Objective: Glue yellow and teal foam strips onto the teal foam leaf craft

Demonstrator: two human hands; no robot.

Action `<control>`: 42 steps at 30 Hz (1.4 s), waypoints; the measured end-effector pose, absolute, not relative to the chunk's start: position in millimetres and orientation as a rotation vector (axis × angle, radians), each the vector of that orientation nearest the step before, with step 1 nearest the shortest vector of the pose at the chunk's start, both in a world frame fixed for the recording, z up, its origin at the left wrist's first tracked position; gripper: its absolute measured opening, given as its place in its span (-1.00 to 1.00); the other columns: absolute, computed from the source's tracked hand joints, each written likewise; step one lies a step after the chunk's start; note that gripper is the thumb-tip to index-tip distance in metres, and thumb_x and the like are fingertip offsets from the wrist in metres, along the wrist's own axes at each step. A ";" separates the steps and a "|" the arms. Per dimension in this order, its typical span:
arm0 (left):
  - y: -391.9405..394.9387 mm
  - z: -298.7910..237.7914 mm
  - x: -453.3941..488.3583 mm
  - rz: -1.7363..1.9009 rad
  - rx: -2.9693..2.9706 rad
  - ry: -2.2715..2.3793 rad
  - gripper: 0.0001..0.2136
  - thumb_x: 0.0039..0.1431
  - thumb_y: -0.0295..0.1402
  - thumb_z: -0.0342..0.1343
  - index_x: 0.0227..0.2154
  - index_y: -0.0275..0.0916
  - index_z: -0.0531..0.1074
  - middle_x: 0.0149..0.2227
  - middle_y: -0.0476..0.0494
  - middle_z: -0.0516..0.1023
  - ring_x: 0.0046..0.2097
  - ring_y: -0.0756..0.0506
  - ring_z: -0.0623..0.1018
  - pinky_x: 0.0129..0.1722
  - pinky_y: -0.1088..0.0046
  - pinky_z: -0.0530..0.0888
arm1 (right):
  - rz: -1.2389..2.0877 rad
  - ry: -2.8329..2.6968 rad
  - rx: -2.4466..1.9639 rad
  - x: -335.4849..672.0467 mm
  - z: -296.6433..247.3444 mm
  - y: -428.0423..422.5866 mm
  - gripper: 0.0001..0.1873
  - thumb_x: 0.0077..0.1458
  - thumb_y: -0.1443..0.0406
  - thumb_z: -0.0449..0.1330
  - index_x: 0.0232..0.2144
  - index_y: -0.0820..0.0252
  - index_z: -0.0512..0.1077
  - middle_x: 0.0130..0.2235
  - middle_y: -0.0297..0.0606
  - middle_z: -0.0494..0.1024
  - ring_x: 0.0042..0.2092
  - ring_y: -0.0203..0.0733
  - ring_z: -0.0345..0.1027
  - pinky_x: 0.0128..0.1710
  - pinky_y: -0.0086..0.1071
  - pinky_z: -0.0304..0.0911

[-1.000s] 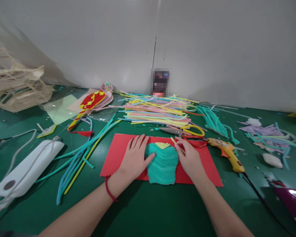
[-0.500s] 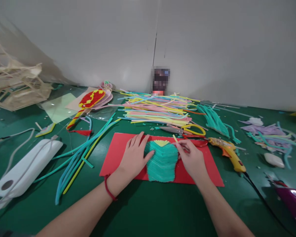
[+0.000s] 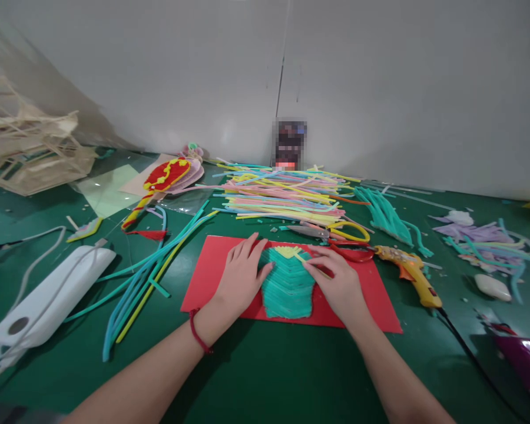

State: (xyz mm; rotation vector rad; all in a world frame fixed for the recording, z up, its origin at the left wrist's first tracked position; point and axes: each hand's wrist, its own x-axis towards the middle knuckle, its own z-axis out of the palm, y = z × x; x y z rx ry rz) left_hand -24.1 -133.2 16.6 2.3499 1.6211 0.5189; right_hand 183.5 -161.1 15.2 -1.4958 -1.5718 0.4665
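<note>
A red board (image 3: 205,282) lies on the green table before me. On it is a teal panel (image 3: 288,294) of pipe cleaners laid in a V pattern, with a yellow patch (image 3: 287,251) at its top. My left hand (image 3: 245,274) rests flat with fingers spread on the board, its thumb touching the panel's left edge. Between the thumb and fingers of my right hand (image 3: 338,280) is pinched a short yellow pipe cleaner piece (image 3: 301,259), its tip against the right side of the yellow patch.
Behind the board lie a pile of pastel pipe cleaners (image 3: 282,197) and scissors (image 3: 347,231). A yellow glue gun (image 3: 413,271) is at right, a purple device (image 3: 523,359) at lower right. Left are a white power strip (image 3: 57,294), loose pipe cleaners (image 3: 148,282) and a red-yellow fan shape (image 3: 170,175).
My right hand has moved left and brought the yellow piece from above the panel's right corner down onto the yellow patch's edge. My left hand stays in place.
</note>
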 end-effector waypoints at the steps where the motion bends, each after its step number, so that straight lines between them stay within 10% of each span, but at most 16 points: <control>1: -133.4 17.9 -24.2 0.537 2.350 1.626 -0.61 0.27 -0.23 -0.06 0.13 -0.19 0.23 0.23 -0.27 0.22 0.18 -0.27 0.29 0.11 0.08 0.28 | 0.386 -1.590 -1.498 183.4 16.8 -161.8 -0.76 0.06 0.10 0.19 -0.47 0.09 0.52 -0.10 -0.15 0.54 -0.05 -0.03 0.41 -0.12 -0.14 0.40; 17: -143.9 33.7 -13.4 0.888 1.700 1.174 -0.82 0.16 -0.32 0.03 -0.50 -0.18 0.45 -0.49 0.03 0.56 -0.40 -0.03 0.53 -0.33 0.49 0.45 | 0.399 -1.857 -1.214 166.1 29.7 -167.6 -0.82 0.15 0.22 0.14 -0.37 0.04 0.55 -0.40 -0.28 0.57 -0.33 -0.19 0.44 -0.31 -0.30 0.39; 42: -138.6 34.0 -17.4 0.998 1.521 1.290 -0.87 0.10 -0.31 0.07 -0.47 -0.20 0.46 -0.40 -0.03 0.58 -0.29 -0.06 0.54 -0.27 0.47 0.45 | 0.370 -1.737 -1.299 174.8 23.5 -167.2 -0.93 0.11 0.32 0.19 -0.39 0.11 0.49 -0.35 -0.27 0.50 -0.28 -0.21 0.40 -0.27 -0.32 0.37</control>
